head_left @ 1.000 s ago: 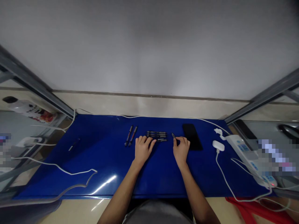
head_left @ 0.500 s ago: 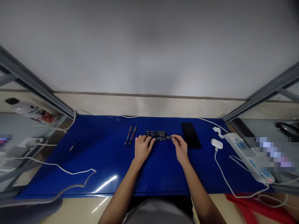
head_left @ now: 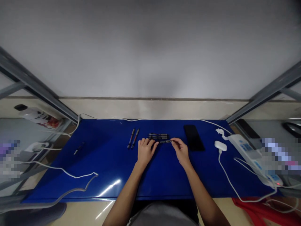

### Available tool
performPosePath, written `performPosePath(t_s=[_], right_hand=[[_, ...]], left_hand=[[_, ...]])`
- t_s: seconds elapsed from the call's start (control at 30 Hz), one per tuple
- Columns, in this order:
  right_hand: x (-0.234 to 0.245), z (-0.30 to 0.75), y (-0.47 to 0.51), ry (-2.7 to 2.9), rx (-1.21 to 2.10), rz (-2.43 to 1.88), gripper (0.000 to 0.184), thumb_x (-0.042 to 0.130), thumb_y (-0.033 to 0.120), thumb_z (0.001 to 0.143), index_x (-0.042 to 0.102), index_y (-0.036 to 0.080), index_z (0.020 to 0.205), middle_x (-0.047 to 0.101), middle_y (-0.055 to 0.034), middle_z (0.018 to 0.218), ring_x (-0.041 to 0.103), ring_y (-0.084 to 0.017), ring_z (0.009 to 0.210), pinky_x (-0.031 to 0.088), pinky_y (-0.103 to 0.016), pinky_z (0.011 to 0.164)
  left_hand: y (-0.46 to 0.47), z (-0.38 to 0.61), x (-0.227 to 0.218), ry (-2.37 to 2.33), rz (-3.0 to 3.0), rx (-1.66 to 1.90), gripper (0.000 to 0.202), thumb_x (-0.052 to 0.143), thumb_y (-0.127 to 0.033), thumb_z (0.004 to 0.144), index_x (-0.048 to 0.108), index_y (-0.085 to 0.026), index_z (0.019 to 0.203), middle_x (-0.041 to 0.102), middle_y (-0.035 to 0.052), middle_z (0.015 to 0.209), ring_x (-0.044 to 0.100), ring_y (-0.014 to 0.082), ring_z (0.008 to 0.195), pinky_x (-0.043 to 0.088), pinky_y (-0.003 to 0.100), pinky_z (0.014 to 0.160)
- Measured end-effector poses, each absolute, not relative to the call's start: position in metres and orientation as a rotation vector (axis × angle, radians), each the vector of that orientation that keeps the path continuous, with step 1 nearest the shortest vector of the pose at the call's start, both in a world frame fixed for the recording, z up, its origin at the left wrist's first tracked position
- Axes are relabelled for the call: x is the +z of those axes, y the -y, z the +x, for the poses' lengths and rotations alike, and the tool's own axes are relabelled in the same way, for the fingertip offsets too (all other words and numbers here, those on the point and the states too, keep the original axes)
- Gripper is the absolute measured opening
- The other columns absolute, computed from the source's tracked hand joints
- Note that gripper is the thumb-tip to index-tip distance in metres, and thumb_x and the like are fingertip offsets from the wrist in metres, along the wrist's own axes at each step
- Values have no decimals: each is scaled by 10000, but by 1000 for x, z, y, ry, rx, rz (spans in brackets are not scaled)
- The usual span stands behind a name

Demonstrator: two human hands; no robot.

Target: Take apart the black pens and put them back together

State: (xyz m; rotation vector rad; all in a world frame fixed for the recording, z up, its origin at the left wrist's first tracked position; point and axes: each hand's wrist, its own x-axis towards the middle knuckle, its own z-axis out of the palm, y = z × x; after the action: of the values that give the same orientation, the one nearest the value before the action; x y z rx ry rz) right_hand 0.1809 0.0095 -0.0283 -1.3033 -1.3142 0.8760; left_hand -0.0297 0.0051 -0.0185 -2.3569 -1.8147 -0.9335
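Observation:
A dark pen (head_left: 166, 141) lies level, its ends between my two hands. My left hand (head_left: 145, 151), palm down with fingers bent, has its thumb and index finger closed at the pen's left end. The right end is pinched between the thumb and fingers of my right hand (head_left: 180, 151). Just beyond, a row of several similar pens (head_left: 158, 136) lies side by side, lengthwise left to right. Left of my left hand, two more pens, one dark (head_left: 130, 138) and one with a reddish stripe (head_left: 135, 138), lie slanted and nearly parallel.
A black phone (head_left: 194, 137) lies right of my right hand on the blue tabletop (head_left: 110, 163). Farther right are a white earbud case (head_left: 220, 146) on a cable and a white power strip (head_left: 249, 157). A small dark object (head_left: 79, 148) and a cable (head_left: 63, 169) lie left.
My right hand has shifted slightly left, closer to my left hand, and less of the held pen shows between them. The whole view has moved a little.

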Motion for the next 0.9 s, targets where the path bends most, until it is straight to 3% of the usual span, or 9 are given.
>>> performPosePath(t_s=[0.2, 0.37, 0.53, 0.67, 0.83, 0.9], right_hand=[[-22, 174, -6, 1669, 782, -1236, 200, 596, 393, 931, 724, 239, 931, 672, -54, 848, 601, -217, 820, 498, -345, 742], [-19, 172, -2, 1751, 757, -1292, 432, 472, 405, 993, 629, 227, 633, 570, -27, 629, 565, -184, 638, 467, -316, 627], [-18, 170, 0, 1736, 787, -1276, 209, 582, 421, 935, 671, 232, 917, 658, -35, 821, 622, -189, 721, 502, -307, 666], [-17, 170, 0, 1805, 731, -1264, 352, 485, 386, 985, 610, 232, 694, 607, -32, 697, 595, -192, 696, 487, -324, 694], [-16, 168, 0, 1794, 760, -1245, 186, 567, 394, 943, 654, 237, 894, 659, -45, 833, 618, -197, 742, 487, -312, 670], [-15, 167, 0, 1796, 750, -1254, 273, 519, 398, 968, 634, 235, 780, 630, -38, 749, 599, -193, 703, 477, -315, 670]], left_hand=[[-1, -28, -13, 1633, -2617, -853, 315, 505, -464, 990, 663, -228, 1126, 630, 73, 935, 512, 231, 917, 334, 368, 793], [-1, -28, -13, 1544, -2690, -824, 269, 484, -380, 1014, 643, -284, 1208, 622, 53, 927, 509, 209, 908, 327, 353, 792], [-2, -28, -13, 1621, -2642, -834, 263, 470, -378, 1018, 676, -254, 1126, 621, 63, 923, 507, 214, 907, 321, 359, 785], [-1, -28, -12, 1565, -2722, -835, 287, 469, -396, 1018, 639, -296, 1226, 611, 52, 933, 508, 205, 913, 322, 352, 796], [-1, -28, -14, 1618, -2647, -829, 269, 444, -351, 1030, 670, -271, 1151, 607, 51, 894, 496, 209, 891, 313, 357, 783], [-1, -28, -14, 1592, -2688, -829, 290, 453, -371, 1025, 632, -266, 1228, 609, 51, 922, 501, 208, 912, 322, 357, 806]])
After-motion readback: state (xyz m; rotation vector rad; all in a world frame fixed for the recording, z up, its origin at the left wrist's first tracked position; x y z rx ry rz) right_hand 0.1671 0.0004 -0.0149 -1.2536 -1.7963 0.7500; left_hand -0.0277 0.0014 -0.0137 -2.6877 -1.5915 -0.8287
